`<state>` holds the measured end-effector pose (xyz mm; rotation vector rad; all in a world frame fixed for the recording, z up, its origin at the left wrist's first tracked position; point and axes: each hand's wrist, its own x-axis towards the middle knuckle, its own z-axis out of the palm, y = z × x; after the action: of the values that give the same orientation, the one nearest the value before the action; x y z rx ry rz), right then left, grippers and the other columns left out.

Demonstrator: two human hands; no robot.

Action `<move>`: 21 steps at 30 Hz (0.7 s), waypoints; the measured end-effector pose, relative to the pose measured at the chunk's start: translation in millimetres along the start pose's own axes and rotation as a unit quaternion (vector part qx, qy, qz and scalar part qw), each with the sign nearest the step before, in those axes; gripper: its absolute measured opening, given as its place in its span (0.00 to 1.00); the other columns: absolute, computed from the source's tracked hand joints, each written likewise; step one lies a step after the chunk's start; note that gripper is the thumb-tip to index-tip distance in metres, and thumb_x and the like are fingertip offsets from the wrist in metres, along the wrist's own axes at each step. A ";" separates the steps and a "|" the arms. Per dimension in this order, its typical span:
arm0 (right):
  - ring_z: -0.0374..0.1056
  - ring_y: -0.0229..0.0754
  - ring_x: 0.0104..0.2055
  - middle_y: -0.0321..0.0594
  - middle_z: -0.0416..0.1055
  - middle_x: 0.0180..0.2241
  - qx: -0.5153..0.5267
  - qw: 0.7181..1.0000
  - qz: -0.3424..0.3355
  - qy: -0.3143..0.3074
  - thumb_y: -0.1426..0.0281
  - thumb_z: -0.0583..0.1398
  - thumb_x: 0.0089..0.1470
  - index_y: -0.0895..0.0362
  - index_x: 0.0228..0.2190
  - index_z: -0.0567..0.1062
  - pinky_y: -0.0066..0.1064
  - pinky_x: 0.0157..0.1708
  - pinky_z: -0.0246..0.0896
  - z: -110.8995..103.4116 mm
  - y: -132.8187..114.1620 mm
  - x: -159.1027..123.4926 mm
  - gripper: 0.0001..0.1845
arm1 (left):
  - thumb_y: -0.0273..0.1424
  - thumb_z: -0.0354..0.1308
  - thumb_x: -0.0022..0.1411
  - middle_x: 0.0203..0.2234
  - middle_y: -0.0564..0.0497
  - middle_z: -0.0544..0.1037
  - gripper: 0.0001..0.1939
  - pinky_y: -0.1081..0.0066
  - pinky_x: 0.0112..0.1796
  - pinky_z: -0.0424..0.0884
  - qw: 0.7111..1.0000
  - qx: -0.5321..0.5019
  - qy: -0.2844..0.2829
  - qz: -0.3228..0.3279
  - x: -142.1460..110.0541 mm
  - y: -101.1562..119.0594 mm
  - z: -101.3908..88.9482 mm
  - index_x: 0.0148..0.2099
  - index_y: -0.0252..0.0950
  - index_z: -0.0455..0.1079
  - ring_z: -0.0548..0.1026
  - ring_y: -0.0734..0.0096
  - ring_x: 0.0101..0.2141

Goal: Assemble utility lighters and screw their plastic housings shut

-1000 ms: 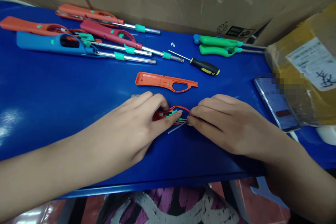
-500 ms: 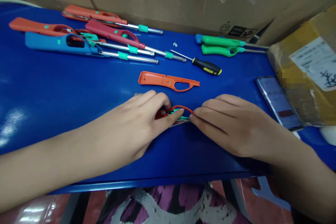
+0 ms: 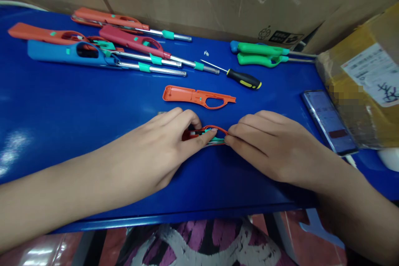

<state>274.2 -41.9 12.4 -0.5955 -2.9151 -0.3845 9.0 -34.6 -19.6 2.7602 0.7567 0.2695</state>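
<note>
Between my hands lies an opened orange lighter body (image 3: pixel 215 128) of the long-nosed kind, with green and black parts inside. My left hand (image 3: pixel 170 145) grips its handle end, the thumb pressing on the green part. My right hand (image 3: pixel 264 143) pinches its front end with fingers and thumb together; that end is mostly hidden under the fingers. Just beyond them, the loose orange half shell (image 3: pixel 193 95) rests with its hollow inside facing up.
Several long lighters, such as a blue one (image 3: pixel 52 52), lie at the back left. A screwdriver (image 3: pixel 245 79) and tiny white bits (image 3: pixel 206 53) are behind the shell. Green lighters (image 3: pixel 262 48), a phone (image 3: pixel 330 122) and a taped box (image 3: pixel 358 79) are on the right. A cardboard box (image 3: pixel 187 4) walls off the back.
Both hands keep nearly the same hold on the lighter body. The whole view has shifted slightly, and nothing was picked up or put down.
</note>
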 end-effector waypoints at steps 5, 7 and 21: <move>0.68 0.46 0.35 0.47 0.78 0.35 0.010 1.000 0.014 -0.023 0.77 0.47 0.70 0.62 0.36 0.80 0.38 0.31 0.55 -0.2 -1.5 -0.4 0.22 | 0.22 0.46 0.69 0.47 0.38 0.69 0.30 0.56 0.42 0.74 1.000 -0.005 0.000 0.005 0.3 0.2 -1.9 0.71 0.37 0.59 0.70 0.54 0.44; 0.68 0.45 0.36 0.46 0.78 0.35 0.036 0.998 0.040 -0.028 0.76 0.47 0.70 0.60 0.35 0.80 0.38 0.32 0.56 1.1 -2.1 -0.1 0.22 | 0.22 0.45 0.69 0.48 0.38 0.69 0.30 0.56 0.42 0.74 1.000 -0.010 0.003 0.004 0.5 0.1 -2.4 0.71 0.37 0.60 0.70 0.54 0.45; 0.69 0.43 0.35 0.45 0.78 0.38 0.194 0.962 0.176 -0.078 0.71 0.49 0.70 0.59 0.36 0.78 0.37 0.36 0.60 -0.5 1.0 2.2 0.19 | 0.21 0.45 0.69 0.48 0.40 0.69 0.30 0.61 0.43 0.73 0.998 -0.057 0.001 -0.003 1.1 0.5 -7.0 0.71 0.40 0.60 0.69 0.59 0.45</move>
<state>272.6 -40.3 13.5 -1.0861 -2.8193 0.2830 8.4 -33.0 -12.7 2.6507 0.7254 0.3046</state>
